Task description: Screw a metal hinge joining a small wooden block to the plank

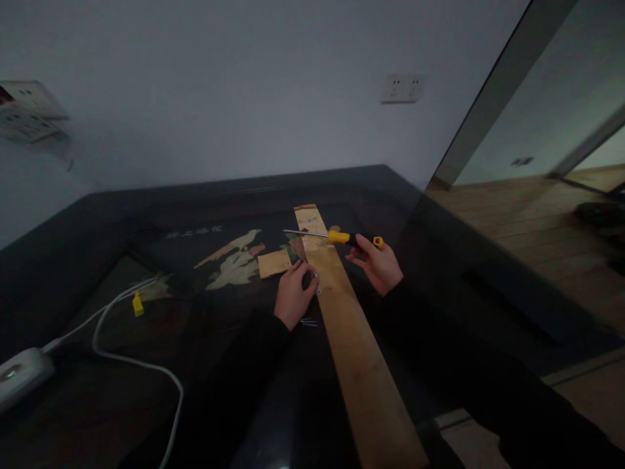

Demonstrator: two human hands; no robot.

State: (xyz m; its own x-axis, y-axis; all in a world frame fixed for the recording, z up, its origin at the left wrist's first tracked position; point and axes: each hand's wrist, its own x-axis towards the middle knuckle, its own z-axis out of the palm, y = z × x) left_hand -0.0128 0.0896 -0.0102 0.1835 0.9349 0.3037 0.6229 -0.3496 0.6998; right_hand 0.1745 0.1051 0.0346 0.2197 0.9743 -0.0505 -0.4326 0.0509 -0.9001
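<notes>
A long wooden plank (354, 339) lies lengthwise over the dark tabletop. My right hand (381, 268) grips a screwdriver (340, 237) by its yellow and black handle; the shaft points left, across the plank's far part. At the plank's left edge, the fingers of my left hand (295, 296) are closed on a small shiny metal piece (317, 284), whose exact kind is too small to make out. Just beyond that hand lies a small square wooden block (273, 263). Several thin screws (308, 322) rest on the table beside my left wrist.
The dark glossy table (234, 378) bears a bird-and-flower picture (237, 257). On the left are a white power strip (24, 374), its looping cable (146, 365) and a yellow tag (137, 304). A wall with a socket (402, 88) stands behind the table.
</notes>
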